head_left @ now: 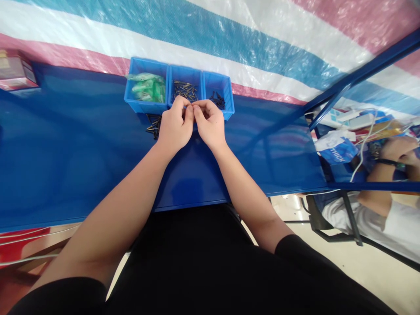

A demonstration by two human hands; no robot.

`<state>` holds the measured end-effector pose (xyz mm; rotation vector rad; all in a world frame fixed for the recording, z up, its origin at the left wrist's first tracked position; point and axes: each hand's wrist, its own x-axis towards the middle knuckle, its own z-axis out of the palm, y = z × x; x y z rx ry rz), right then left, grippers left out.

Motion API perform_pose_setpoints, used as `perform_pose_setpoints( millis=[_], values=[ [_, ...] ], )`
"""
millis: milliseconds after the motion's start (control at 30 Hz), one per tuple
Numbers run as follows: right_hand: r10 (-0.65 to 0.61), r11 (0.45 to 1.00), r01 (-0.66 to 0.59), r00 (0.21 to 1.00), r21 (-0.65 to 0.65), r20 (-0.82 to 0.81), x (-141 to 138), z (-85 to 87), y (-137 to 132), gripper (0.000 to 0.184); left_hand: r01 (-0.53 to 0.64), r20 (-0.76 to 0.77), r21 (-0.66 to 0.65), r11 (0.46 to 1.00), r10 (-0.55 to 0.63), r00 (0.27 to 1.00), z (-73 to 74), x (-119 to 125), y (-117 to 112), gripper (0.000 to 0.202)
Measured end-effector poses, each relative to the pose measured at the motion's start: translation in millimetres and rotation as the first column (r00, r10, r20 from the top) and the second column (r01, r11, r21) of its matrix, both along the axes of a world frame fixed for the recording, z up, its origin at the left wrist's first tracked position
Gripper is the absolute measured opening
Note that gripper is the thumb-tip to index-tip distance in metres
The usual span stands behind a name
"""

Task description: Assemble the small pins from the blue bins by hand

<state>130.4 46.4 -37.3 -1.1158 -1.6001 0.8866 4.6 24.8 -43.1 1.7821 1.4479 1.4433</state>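
a pile (152,126), apparently screws, lies left of the hands (176,127).

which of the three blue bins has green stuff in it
The leftmost bin: green plastic lies in it, while the middle bin holds brass-coloured pieces and the right bin black pieces.

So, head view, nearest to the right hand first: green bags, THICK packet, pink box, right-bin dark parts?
1. Dark parts, just beyond the right hand
2. Green bags, left bin
3. THICK packet, far right
4. Pink box, far left
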Motion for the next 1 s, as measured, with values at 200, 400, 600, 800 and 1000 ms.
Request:
perform_pose_setpoints(
  millis=[200,400,600,800,1000],
  values=[
    [-0.001,1.000,0.001,1.000,0.003,0.002,-0.5,-1.3,0.8,0.034,0.008,0.006,-0.003,1.000,-0.008,1.000,-0.5,-0.4,0.9,0.048],
    [0.009,1.000,-0.009,1.000,-0.006,-0.001,-0.3,-3.5,2.0,0.036,0.014,0.008,0.008,1.000,-0.014,1.000,-0.8,-0.3,1.9,0.051],
    [-0.001,1.000,0.000,1.000,-0.017,-0.015,0.0,-3.0,2.5,0.032,0.012,-0.005,0.016,1.000,-0.012,1.000,2.7,0.5,0.8,0.049],
    [-0.003,1.000,0.003,1.000,-0.005,0.002,0.6,-0.9,1.3,0.031,0.010,-0.034,0.015,1.000,-0.010,0.999,1.9,-0.5,2.8,0.039],
    [-0.010,1.000,0.010,1.000,-0.017,0.000,0.3,0.5,0.2,0.029,-0.029,-0.134,-0.040,0.999,0.023,0.991,5.8,-0.5,0.7,0.045]
  ],
)
